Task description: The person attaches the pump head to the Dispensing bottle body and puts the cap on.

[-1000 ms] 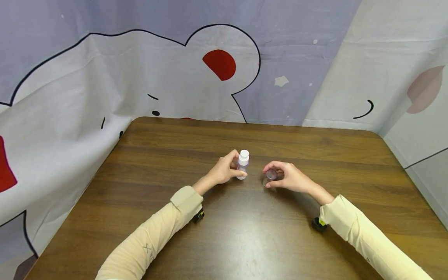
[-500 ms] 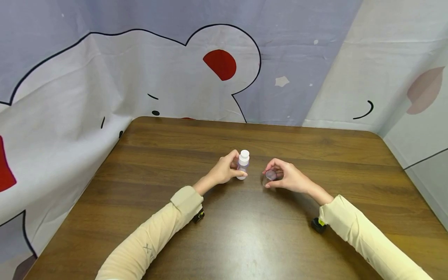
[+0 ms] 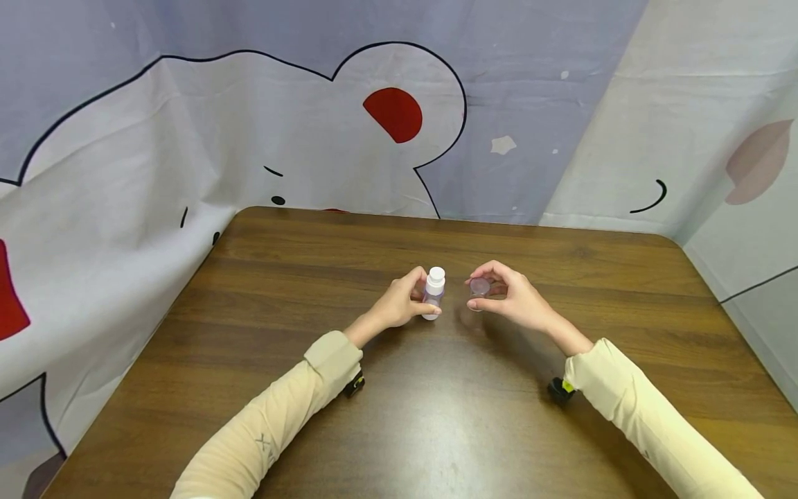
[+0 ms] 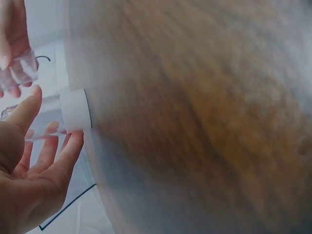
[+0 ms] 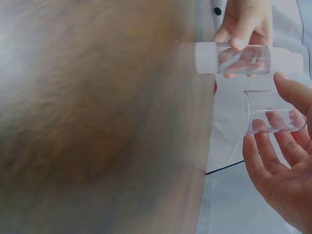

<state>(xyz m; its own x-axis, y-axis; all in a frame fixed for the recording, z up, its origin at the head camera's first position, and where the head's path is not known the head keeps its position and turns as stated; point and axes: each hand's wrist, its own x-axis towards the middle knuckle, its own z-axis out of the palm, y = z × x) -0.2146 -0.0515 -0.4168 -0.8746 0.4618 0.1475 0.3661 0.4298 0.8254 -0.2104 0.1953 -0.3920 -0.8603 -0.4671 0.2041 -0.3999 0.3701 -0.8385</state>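
Gripping bottle (image 3: 434, 288), left hand (image 3: 399, 303), pinching cylinder (image 3: 479, 287), right hand (image 3: 516, 301)

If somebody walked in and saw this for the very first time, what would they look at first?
Probably the big red patch on the cartoon cloth behind the brown table. Next, near the middle of the table, the left hand holds an upright bottle with white ends. Beside it, the right hand holds a clear cup above the tabletop.
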